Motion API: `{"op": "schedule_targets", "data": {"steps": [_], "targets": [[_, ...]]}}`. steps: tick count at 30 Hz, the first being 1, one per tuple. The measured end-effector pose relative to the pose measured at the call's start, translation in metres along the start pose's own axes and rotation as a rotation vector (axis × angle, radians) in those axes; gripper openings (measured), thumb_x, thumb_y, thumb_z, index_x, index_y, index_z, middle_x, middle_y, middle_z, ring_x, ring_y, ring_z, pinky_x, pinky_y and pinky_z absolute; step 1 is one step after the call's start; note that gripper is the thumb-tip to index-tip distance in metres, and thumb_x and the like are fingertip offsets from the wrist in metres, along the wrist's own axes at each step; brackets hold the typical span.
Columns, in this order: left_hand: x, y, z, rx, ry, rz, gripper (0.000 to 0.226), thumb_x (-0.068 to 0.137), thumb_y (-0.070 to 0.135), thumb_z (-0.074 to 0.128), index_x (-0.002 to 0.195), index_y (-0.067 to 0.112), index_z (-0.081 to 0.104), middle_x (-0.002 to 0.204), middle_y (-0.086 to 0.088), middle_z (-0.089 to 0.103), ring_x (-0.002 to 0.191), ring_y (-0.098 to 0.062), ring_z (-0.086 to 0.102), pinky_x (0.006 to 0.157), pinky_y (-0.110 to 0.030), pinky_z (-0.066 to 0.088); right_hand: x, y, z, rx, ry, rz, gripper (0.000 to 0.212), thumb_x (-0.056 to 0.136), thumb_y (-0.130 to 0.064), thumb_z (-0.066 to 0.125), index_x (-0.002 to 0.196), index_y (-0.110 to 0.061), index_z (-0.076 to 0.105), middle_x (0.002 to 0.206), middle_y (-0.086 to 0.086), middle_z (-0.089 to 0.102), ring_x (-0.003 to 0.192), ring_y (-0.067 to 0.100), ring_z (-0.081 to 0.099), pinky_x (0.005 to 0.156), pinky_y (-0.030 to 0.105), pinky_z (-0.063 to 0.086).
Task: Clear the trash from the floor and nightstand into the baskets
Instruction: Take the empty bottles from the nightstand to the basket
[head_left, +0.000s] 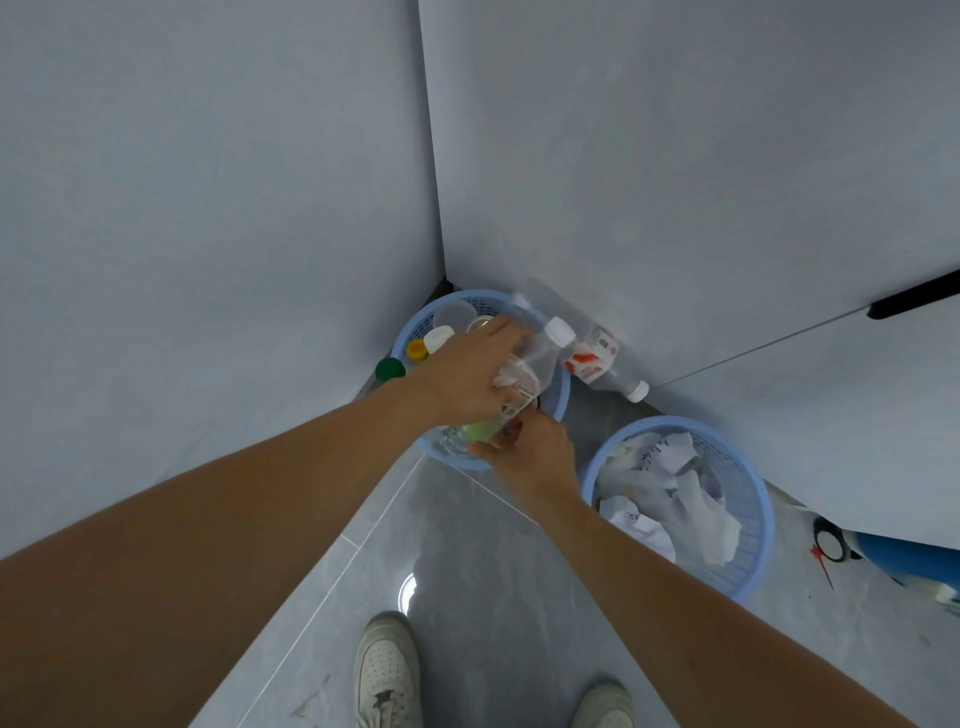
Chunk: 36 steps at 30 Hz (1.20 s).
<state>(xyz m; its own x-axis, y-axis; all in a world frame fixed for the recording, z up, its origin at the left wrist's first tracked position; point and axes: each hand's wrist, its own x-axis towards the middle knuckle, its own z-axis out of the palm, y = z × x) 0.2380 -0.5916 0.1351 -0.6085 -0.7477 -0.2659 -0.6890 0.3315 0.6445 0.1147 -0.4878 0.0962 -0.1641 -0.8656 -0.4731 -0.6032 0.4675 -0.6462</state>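
Two blue baskets sit by the walls; open floor (467, 571) is near. Far basket (558, 400) in the corner holds bottles and caps. Both hands, left hand (467, 376) and right hand (530, 449), grip a clear bottle (540, 358) over it. Right basket (753, 499) holds crumpled paper (670, 488).

Under your hands lies a grey tiled floor (467, 597). Directly below your left hand (467, 374) a blue basket (558, 395) sits in the corner of the walls. Just right of your right hand (535, 452) a second blue basket (753, 519) stands on the floor, filled with crumpled paper. Beyond it, a bottle with a red-and-white label (597, 358) is near the wall. A green cap (389, 370) sits left of your left hand. Your white shoes (387, 670) stand nearest you.
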Motion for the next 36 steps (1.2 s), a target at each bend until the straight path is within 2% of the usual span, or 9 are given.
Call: {"op": "schedule_targets", "data": {"steps": [2,6,11,16,22,25,28,32,36], "targets": [[0.001,-0.001,0.001,0.011,0.002,-0.014,0.07,0.084,0.027,0.074,0.143,0.023,0.039,0.131,-0.003,0.051,0.101,-0.023,0.06,0.081,-0.046,0.056,-0.003,0.001,-0.006,-0.021,0.012,-0.011,0.038,0.074,-0.043,0.084,0.103,-0.025,0.066,0.095,-0.011,0.069,0.081,0.008,0.064,0.061,0.012,0.043],[-0.001,-0.003,0.006,0.077,0.042,-0.088,0.077,0.085,0.033,0.072,0.15,0.015,0.034,0.138,-0.012,0.047,0.112,-0.033,0.058,0.086,-0.046,0.052,-0.008,0.009,-0.019,0.021,0.041,-0.011,0.02,0.077,-0.035,0.076,0.091,-0.026,0.064,0.087,-0.007,0.069,0.081,0.013,0.065,0.071,0.032,0.056],[-0.004,0.004,0.013,0.227,0.043,-0.178,0.091,0.084,0.036,0.072,0.157,0.013,0.023,0.152,-0.015,0.038,0.131,-0.037,0.047,0.097,-0.046,0.047,-0.007,0.023,-0.036,-0.056,0.04,-0.015,0.014,0.084,-0.019,0.068,0.098,-0.02,0.064,0.089,-0.004,0.067,0.081,0.014,0.062,0.065,0.028,0.046],[-0.014,0.012,0.026,0.306,0.158,-0.15,0.079,0.086,0.042,0.071,0.15,0.016,0.033,0.148,-0.01,0.04,0.133,-0.032,0.043,0.1,-0.045,0.046,-0.011,0.042,-0.053,-0.18,0.078,-0.046,0.018,0.085,-0.003,0.054,0.095,-0.018,0.055,0.09,-0.001,0.058,0.08,0.022,0.057,0.064,0.033,0.045],[-0.044,0.025,0.043,0.194,0.274,-0.134,0.064,0.083,0.036,0.072,0.138,0.017,0.045,0.135,-0.007,0.049,0.121,-0.028,0.049,0.098,-0.043,0.048,0.012,0.073,-0.096,-0.587,0.325,-0.207,0.049,0.072,-0.008,0.073,0.118,-0.014,0.059,0.117,0.011,0.053,0.102,0.034,0.052,0.077,0.045,0.05],[-0.066,0.033,0.053,0.141,0.33,-0.116,0.05,0.088,0.031,0.068,0.131,0.017,0.048,0.128,-0.003,0.052,0.114,-0.022,0.051,0.091,-0.034,0.047,0.039,0.074,-0.103,-0.664,0.163,-0.173,0.057,0.08,-0.017,0.074,0.133,-0.017,0.053,0.132,0.012,0.05,0.114,0.036,0.051,0.083,0.046,0.052],[-0.088,0.036,0.063,0.079,0.372,-0.112,0.035,0.09,0.023,0.066,0.122,0.018,0.053,0.119,0.0,0.055,0.106,-0.018,0.052,0.086,-0.024,0.039,0.069,0.074,-0.09,-0.755,-0.042,-0.076,0.061,0.083,-0.023,0.073,0.136,-0.015,0.043,0.131,0.014,0.049,0.114,0.035,0.052,0.087,0.046,0.053],[-0.118,0.028,0.081,0.037,0.402,-0.088,0.031,0.088,0.014,0.064,0.117,0.019,0.055,0.11,0.003,0.056,0.098,-0.014,0.052,0.081,-0.027,0.046,0.111,0.09,-0.064,-0.875,-0.242,0.038,0.072,0.087,-0.031,0.071,0.145,-0.01,0.035,0.139,0.017,0.049,0.124,0.036,0.053,0.098,0.048,0.052],[-0.147,0.011,0.106,-0.04,0.388,-0.019,0.023,0.091,0.018,0.057,0.114,0.022,0.057,0.108,0.008,0.057,0.094,-0.008,0.055,0.08,-0.023,0.048,0.145,0.119,-0.032,-0.997,-0.32,0.033,0.075,0.091,-0.034,0.062,0.155,-0.018,0.027,0.151,0.014,0.041,0.137,0.036,0.044,0.108,0.052,0.046]]}}
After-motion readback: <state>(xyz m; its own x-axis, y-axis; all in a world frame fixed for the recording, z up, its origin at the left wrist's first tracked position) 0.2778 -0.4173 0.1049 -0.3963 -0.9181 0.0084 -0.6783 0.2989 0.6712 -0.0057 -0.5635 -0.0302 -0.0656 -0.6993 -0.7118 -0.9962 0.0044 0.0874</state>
